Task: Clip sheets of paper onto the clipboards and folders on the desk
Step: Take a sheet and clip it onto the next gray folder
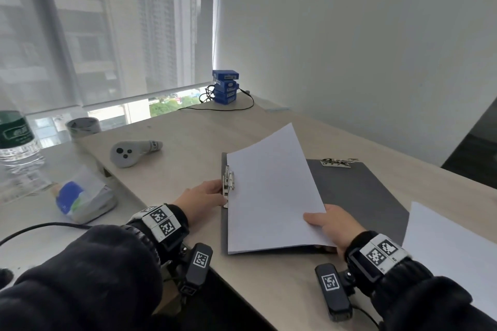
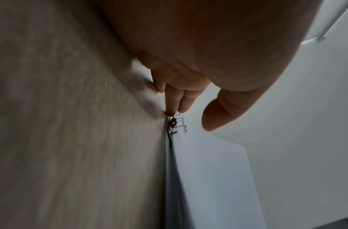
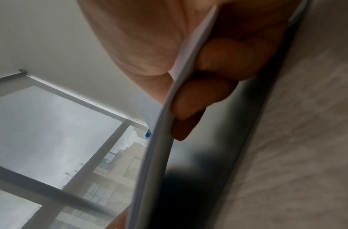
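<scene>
A grey folder (image 1: 223, 231) lies on the desk with its metal clip (image 1: 228, 185) along its left edge. My left hand (image 1: 215, 192) is at that clip; in the left wrist view its fingertips (image 2: 176, 108) press on the clip's lever (image 2: 176, 124) while the thumb stays clear. My right hand (image 1: 320, 223) pinches a thin stack of white sheets (image 1: 269, 191), thumb on top and fingers (image 3: 198, 99) underneath. The sheets arch over the folder, left edge at the clip, right side lifted. A dark clipboard (image 1: 360, 196) lies under and to the right, its clip (image 1: 338, 162) at the far end.
More white paper (image 1: 451, 244) lies at the right desk edge. On the desk (image 1: 269, 126) sit a grey controller (image 1: 134, 153) and a stack of blue boxes (image 1: 225, 86) with a cable. At the left are a water bottle (image 1: 18, 148), a tissue pack (image 1: 80, 196) and a tape roll (image 1: 83, 126).
</scene>
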`<action>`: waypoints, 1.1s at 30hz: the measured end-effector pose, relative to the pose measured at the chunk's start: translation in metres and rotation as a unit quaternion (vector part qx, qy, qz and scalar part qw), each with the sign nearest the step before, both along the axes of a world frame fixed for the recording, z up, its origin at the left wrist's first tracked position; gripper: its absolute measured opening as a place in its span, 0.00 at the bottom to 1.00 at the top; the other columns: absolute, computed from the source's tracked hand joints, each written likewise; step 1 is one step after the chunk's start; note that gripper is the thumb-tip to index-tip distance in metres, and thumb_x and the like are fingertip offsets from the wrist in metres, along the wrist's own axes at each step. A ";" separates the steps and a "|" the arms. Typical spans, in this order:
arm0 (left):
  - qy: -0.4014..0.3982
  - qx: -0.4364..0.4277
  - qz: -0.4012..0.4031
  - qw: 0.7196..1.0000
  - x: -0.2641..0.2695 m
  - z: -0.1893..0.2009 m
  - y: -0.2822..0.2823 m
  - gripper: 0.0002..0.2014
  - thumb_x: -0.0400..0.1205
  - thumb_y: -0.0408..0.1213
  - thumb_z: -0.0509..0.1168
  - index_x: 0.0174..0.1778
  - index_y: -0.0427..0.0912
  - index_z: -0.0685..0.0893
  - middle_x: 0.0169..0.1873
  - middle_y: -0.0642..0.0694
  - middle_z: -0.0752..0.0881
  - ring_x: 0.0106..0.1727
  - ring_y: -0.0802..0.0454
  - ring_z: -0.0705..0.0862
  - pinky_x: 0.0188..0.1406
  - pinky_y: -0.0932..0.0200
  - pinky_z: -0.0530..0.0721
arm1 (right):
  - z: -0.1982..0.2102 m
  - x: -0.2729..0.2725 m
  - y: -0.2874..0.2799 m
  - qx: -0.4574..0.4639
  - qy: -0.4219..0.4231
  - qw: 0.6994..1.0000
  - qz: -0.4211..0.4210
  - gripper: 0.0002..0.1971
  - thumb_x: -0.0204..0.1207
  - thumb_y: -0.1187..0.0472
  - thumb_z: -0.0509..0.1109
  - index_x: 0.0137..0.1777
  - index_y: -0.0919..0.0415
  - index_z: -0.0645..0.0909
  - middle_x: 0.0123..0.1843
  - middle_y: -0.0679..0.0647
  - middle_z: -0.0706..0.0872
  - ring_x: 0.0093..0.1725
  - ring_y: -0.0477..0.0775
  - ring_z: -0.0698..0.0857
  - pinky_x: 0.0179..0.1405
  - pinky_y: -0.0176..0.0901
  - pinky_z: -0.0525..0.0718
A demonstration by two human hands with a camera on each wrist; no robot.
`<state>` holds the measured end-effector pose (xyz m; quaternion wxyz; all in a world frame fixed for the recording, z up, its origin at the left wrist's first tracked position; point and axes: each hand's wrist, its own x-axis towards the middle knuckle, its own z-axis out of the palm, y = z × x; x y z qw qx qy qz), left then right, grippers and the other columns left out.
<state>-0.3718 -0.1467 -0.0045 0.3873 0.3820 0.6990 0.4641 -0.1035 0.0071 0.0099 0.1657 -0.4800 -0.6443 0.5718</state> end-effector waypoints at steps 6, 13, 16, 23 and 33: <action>0.015 0.007 -0.032 0.999 -0.005 -0.007 0.002 0.25 0.59 0.49 0.67 0.46 0.86 0.83 0.53 0.79 0.86 0.72 0.60 0.80 0.84 0.43 0.61 | 0.006 -0.003 0.004 0.035 -0.035 0.998 0.046 0.16 0.76 0.60 0.75 0.63 0.61 0.83 0.55 0.56 0.93 0.54 0.60 0.92 0.61 0.58 0.87; 0.015 -0.002 0.023 1.000 0.001 0.001 0.000 0.18 0.66 0.47 0.71 0.46 0.78 0.81 0.63 0.54 0.87 0.75 0.45 0.79 0.82 0.41 0.66 | 0.015 0.004 0.008 0.101 -0.085 0.990 0.049 0.17 0.81 0.54 0.70 0.67 0.60 0.81 0.63 0.50 0.88 0.56 0.51 0.89 0.51 0.41 0.82; 0.010 0.000 0.018 1.000 0.005 0.005 -0.001 0.18 0.64 0.46 0.70 0.46 0.73 0.81 0.61 0.47 0.87 0.74 0.42 0.80 0.81 0.41 0.68 | 0.010 0.010 0.019 0.105 -0.114 0.988 0.012 0.25 0.80 0.60 0.70 0.77 0.58 0.73 0.71 0.53 0.82 0.60 0.57 0.87 0.54 0.50 0.85; 0.016 0.010 0.001 1.000 0.003 0.002 0.000 0.21 0.58 0.50 0.72 0.47 0.70 0.86 0.63 0.48 0.88 0.69 0.46 0.82 0.81 0.40 0.68 | 0.002 0.013 0.026 0.074 -0.104 0.992 0.004 0.17 0.78 0.74 0.65 0.60 0.56 0.84 0.53 0.57 0.91 0.45 0.61 0.91 0.42 0.49 0.87; 0.049 -0.028 -0.015 0.998 -0.028 -0.044 0.016 0.26 0.64 0.54 0.68 0.55 0.87 0.78 0.66 0.70 0.84 0.74 0.59 0.78 0.83 0.42 0.61 | -0.004 0.014 0.028 0.056 -0.059 0.997 0.001 0.17 0.79 0.76 0.65 0.58 0.55 0.84 0.52 0.59 0.92 0.43 0.61 0.92 0.41 0.49 0.87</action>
